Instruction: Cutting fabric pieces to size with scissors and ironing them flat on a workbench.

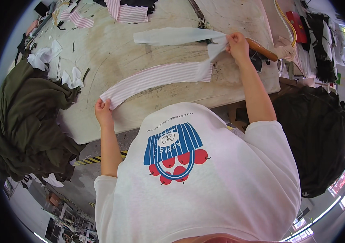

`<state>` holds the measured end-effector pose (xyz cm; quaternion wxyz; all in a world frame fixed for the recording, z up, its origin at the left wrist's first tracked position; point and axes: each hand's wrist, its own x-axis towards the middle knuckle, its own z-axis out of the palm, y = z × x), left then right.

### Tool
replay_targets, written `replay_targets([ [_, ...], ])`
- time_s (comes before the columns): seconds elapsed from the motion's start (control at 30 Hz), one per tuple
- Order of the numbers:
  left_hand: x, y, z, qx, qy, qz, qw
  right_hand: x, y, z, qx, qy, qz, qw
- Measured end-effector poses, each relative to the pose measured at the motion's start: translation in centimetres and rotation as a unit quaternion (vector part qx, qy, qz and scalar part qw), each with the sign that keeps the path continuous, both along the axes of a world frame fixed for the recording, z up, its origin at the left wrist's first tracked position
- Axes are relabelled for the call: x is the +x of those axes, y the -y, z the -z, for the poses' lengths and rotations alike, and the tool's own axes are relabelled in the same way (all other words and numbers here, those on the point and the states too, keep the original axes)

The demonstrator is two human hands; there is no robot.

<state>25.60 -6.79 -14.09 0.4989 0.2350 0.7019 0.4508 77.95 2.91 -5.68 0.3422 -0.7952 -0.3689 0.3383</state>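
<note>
My left hand (104,113) pinches the near end of a long pink-and-white striped fabric strip (156,79), fingers closed on its corner at the front edge of the worn pale work table (111,44). My right hand (237,45) is closed on the far end of a pale blue-white strip (172,36), gripping it where it folds down to meet the striped piece, so I see the two strips joined or overlapping just beside that hand; I cannot tell which. The striped strip lies flat across the table in a shallow curve from one hand to the other, and the pale strip stretches out leftward from the right hand, further back on the table. Just beyond the right hand I see a wooden handle (262,49) lying on the table. White fabric scraps (72,77) sit near the left edge, more striped pieces (127,12) at the back, and a heap of dark olive cloth (30,117) hangs off the left side. A dark bundle (318,133) sits to my right, below the table.
</note>
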Motion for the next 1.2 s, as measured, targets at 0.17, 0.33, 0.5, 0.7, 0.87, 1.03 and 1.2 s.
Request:
replay_targets([
  [0.17,1.0,0.0,-0.7,-0.003,0.015,-0.002,1.000,1.7,-2.4,-2.6,0.089,-0.011,0.029,0.996],
  [0.33,2.0,0.5,-0.4,0.017,0.040,-0.022,0.999,2.8,-3.7,-3.8,0.103,0.039,-0.002,0.994],
  [0.5,6.8,-2.5,-6.0,0.202,-0.522,0.171,0.811,0.8,-1.5,-5.6,0.135,-0.109,-0.061,0.983],
  [0.7,20.7,-8.1,-15.0,0.280,-0.147,0.448,0.836,-5.0,-0.8,-10.0,0.143,-0.304,-0.047,0.941],
  [0.87,24.4,-11.2,-16.3,0.151,-0.096,0.544,0.819,-8.0,-1.9,-14.0,0.142,-0.326,-0.056,0.933],
  [1.03,24.0,-11.3,-16.7,0.108,0.175,0.464,0.861,-7.8,-3.8,-14.5,0.211,-0.279,-0.074,0.934],
  [1.2,22.6,-11.0,-19.9,0.089,0.199,0.391,0.894,-5.3,-6.0,-9.8,0.112,0.111,-0.224,0.962],
])
